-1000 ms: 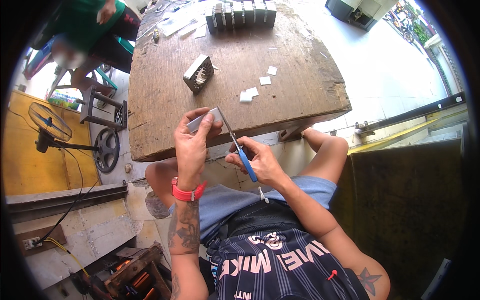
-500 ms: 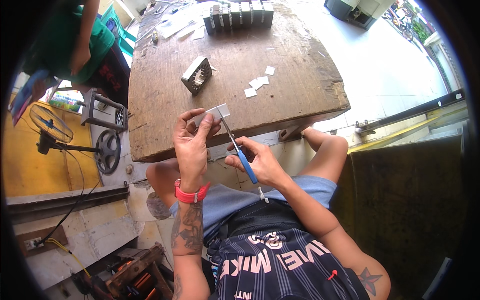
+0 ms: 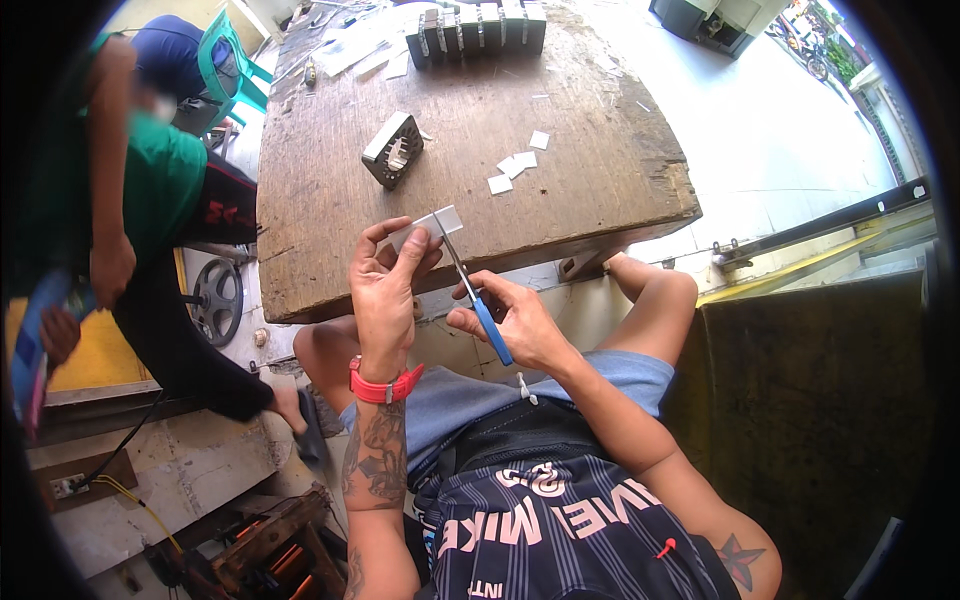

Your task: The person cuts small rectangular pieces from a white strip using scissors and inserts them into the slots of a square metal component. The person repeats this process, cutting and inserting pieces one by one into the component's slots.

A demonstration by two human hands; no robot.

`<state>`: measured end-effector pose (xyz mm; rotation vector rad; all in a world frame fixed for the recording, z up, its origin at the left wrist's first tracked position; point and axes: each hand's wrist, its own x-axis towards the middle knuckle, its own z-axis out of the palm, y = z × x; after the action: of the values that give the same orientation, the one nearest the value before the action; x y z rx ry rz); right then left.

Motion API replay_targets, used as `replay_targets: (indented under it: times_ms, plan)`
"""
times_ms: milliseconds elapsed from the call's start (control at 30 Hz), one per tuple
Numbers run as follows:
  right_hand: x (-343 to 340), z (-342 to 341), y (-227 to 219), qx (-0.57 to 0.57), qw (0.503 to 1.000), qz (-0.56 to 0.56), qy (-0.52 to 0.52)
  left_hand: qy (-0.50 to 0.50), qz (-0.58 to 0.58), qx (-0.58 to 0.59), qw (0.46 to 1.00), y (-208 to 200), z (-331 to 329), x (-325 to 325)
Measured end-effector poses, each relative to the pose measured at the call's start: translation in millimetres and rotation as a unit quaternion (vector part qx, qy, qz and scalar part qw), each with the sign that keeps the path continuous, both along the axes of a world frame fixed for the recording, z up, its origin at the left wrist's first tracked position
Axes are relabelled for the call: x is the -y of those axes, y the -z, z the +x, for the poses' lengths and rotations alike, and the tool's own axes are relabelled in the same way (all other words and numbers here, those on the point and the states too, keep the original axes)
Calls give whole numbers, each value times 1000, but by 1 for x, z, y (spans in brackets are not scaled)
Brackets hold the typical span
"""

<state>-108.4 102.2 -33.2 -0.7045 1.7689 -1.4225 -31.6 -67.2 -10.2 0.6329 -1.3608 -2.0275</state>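
Note:
My left hand (image 3: 388, 268) pinches a white strip (image 3: 446, 219), perhaps card or plastic, between thumb and fingers just over the table's near edge. In my right hand (image 3: 515, 320) is a pair of scissors (image 3: 487, 322) with blue handles, fingers wrapped round the grips. The scissor blades lie across the strip near its right end. Several small white cut squares (image 3: 513, 167) lie on the wooden table beyond my hands. Left of them stands a small dark metal block (image 3: 393, 150) with a toothed opening and a pale piece in it.
The worn wooden table (image 3: 600, 170) carries a dark rack (image 3: 477, 37) with several upright slots at its far end, beside loose white sheets (image 3: 355, 50). A person in a green shirt (image 3: 165, 165) is at the left, near a green chair (image 3: 225, 70). A dark panel (image 3: 810, 420) stands at right.
The person at the left has come nearer along the table's left side, now covering the fan. My hands, the scissors and the strip have hardly moved.

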Motion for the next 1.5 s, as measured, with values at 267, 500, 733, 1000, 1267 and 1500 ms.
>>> replay_targets:
  times_ms: [267,500,733,1000,1267,1500]
  plan:
    - [2,3,10,26,999,-22,8,1,-5,25,1000,1,0,0]
    - [-1,5,18,31,999,-31,26,-25,44,-6,999,-5,2,3]
    - [-15,2,1,-5,1000,24,-18,-33,-52,57,996,-13,5,7]
    - [-6,2,6,8,1000,-10,-8,8,-34,70,997,-12,4,6]
    - [-4,3,14,3,1000,-18,1,20,-23,78,996,-12,5,9]
    - [-2,7,16,23,999,-26,2,22,-22,70,997,-6,5,10]
